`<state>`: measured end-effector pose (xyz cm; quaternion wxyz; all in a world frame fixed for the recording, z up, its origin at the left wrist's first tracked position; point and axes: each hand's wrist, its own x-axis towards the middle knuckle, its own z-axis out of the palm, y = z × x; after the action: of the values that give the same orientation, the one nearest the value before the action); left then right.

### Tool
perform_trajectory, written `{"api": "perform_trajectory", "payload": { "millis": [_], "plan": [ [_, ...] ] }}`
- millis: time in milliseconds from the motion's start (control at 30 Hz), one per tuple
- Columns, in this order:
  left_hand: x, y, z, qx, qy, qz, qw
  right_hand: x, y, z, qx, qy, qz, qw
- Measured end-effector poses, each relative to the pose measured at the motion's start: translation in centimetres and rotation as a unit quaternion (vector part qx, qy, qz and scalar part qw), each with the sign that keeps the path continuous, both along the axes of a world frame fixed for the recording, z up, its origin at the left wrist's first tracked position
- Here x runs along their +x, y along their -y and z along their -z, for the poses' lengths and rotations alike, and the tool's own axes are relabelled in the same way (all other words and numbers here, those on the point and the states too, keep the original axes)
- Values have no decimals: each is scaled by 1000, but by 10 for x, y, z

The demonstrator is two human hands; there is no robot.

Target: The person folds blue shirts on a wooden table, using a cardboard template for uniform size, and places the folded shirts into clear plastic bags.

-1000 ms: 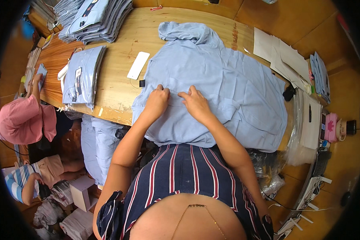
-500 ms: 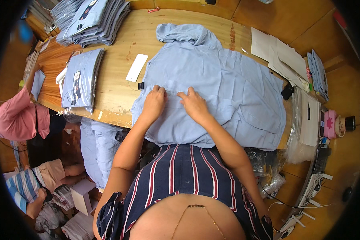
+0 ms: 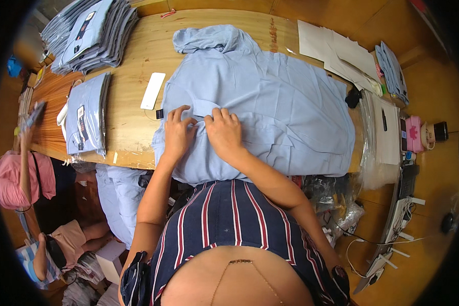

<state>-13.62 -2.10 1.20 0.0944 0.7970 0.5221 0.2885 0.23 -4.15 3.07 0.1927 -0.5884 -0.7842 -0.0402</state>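
The light-blue cloth garment [image 3: 260, 92] lies spread on the pale wooden table [image 3: 130, 58], in front of the person; the left hand [image 3: 178, 135] rests on it, thumb and forefinger apart; the right hand [image 3: 223, 133] lies just beside, fingers curled on the cloth, though whether they pinch it I cannot tell; a rectangular white card [image 3: 152, 91] lies near the garment's left edge.
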Motion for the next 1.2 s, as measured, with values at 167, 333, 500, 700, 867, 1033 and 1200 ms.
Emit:
{"api": "perform_trajectory", "payload": {
  "millis": [167,333,500,700,867,1033,1200],
  "plan": [
    [18,-1,15,45,61,30,997,0,4,-18,22,11,-2,1000],
    [15,-9,16,7,147,43,988,13,5,-28,16,-27,10,999],
    [21,-2,7,1,99,106,989,21,5,-28,22,-52,-26,998],
    [35,-11,9,34,227,49,972,28,9,-38,22,-84,-34,996],
    [11,-17,-23,-40,201,105,973,51,5,-30,6,-191,-41,981],
    [-10,-29,-39,-200,288,138,926,49,4,-29,-70,-391,-24,917],
    [-21,-36,-35,-289,348,122,884,48,0,-24,-91,-471,22,877]
  ]
}}
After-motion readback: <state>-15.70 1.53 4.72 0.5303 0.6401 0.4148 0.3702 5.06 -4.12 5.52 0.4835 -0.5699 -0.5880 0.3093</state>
